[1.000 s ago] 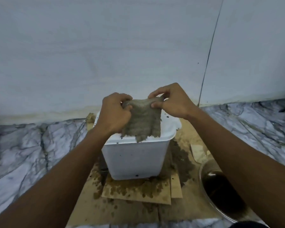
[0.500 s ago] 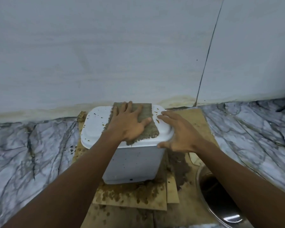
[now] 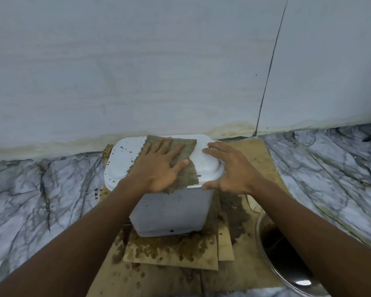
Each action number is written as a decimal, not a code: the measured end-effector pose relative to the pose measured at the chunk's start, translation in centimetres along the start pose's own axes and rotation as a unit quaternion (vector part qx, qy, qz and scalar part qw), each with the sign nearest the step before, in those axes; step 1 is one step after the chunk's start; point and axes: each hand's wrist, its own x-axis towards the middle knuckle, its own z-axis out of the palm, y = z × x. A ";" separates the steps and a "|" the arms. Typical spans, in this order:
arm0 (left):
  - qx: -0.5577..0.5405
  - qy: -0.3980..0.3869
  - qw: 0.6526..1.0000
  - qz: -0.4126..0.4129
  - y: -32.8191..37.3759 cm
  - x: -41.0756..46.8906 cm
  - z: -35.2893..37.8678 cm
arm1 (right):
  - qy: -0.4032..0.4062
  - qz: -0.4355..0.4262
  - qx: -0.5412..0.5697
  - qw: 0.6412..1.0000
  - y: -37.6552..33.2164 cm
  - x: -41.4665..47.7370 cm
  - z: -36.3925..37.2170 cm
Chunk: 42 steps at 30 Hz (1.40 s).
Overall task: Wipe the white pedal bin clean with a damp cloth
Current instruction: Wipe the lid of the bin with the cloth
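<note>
The white pedal bin [image 3: 171, 211] stands on stained cardboard by the wall, its lid speckled with brown spots on the left part. A grey-brown damp cloth [image 3: 189, 151] lies spread flat over the middle of the lid. My left hand [image 3: 159, 168] presses flat on the cloth with fingers straight and spread. My right hand [image 3: 229, 170] spans the lid's right edge, fingers extended over the top and thumb at the front rim.
Wet, soiled cardboard sheets [image 3: 171, 251] lie under and in front of the bin. A glass bowl [image 3: 285, 260] of dark water sits at the lower right. Marble floor [image 3: 41, 196] spreads to both sides. The pale wall [image 3: 137, 71] rises right behind the bin.
A second ago both hands held the cloth up by its top corners above the lid. The cloth now lies flat under my left hand, and my right hand has moved to the lid's right edge.
</note>
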 end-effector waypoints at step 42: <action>0.021 0.009 0.999 0.034 -0.2 -1.3 0.4 | 0.022 -0.005 0.008 1.000 0.7 0.4 0.9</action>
